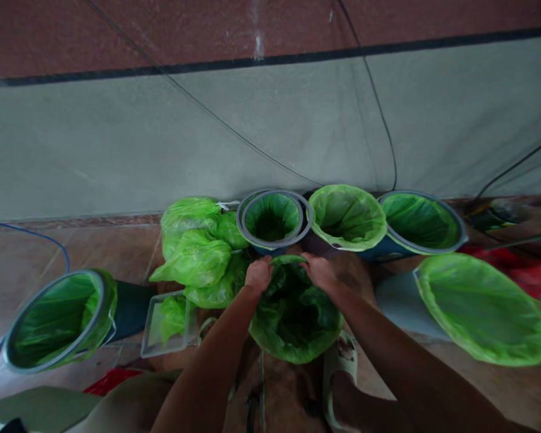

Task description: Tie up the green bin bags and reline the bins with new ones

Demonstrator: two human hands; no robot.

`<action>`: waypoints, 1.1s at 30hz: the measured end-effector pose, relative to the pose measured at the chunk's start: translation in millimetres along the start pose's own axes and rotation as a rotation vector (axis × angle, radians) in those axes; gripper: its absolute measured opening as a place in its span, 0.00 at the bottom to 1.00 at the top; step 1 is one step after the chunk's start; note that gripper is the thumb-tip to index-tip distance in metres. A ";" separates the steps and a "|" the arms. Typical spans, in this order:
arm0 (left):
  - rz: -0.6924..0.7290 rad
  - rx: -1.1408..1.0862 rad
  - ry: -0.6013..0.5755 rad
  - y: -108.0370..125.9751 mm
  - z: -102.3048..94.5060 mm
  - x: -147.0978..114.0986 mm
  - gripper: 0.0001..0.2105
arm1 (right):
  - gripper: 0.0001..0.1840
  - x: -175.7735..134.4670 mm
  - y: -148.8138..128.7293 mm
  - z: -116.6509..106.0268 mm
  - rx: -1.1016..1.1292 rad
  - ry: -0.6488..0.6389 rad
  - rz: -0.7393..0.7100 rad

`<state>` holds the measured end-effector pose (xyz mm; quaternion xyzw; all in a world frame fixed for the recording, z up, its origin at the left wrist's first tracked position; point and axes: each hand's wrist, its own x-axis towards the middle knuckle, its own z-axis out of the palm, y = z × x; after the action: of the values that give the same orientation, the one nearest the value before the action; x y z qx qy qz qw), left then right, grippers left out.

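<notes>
A trash bin lined with a green trash bag [293, 346] stands between my feet, its mouth facing up at me and its inside dark. My left hand [258, 273] is closed on the bag's far rim at the left. On the same rim, further right, my right hand [319, 270] grips the bag too. The bag's edge is folded outward over the bin. Just beyond my hands stands a bin with a grey ring rim [309, 219] and a green liner. Beside it is another bin with a bright green bag [379, 216] folded over its edge.
Tied green bags [198, 258] are piled at the left, near a clear plastic tub [149, 337]. A lined bin [130, 304] leans at far left. Two more lined bins, one grey-rimmed [458, 231] and one bag-covered [406, 304], are at right. Cables [207, 112] hang along the wall.
</notes>
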<state>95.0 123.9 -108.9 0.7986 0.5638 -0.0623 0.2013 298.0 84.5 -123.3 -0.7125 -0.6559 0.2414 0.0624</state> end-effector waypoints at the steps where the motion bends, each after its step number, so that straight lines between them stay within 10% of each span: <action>1: -0.012 0.003 -0.002 -1.9 0.7 -1.4 0.14 | 0.15 -0.5 2.1 1.4 -0.012 -0.001 0.005; 9: -0.111 -0.205 0.074 -7.5 -19.6 -7.9 0.27 | 0.15 -18.8 -1.2 -5.5 -0.061 0.033 0.209; 16: -0.425 -0.477 0.318 -32.5 -19.7 -44.6 0.21 | 0.22 -103.2 7.9 28.6 0.073 0.256 0.674; 22: -0.276 -0.490 0.361 -10.9 -3.9 -52.8 0.18 | 0.27 -106.2 -11.6 26.8 0.083 0.651 0.443; 26: -0.161 -0.344 0.272 8.4 -5.1 -36.9 0.16 | 0.19 -43.8 -22.1 -2.4 0.118 0.513 0.069; 33: -0.114 -0.138 0.076 15.5 -0.7 -22.7 0.19 | 0.24 -10.4 -14.6 -6.3 -0.046 0.045 0.203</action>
<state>101.1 99.9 -97.0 0.7511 0.6187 -0.0043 0.2304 287.3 77.8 -109.2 -0.7817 -0.5842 0.2154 0.0360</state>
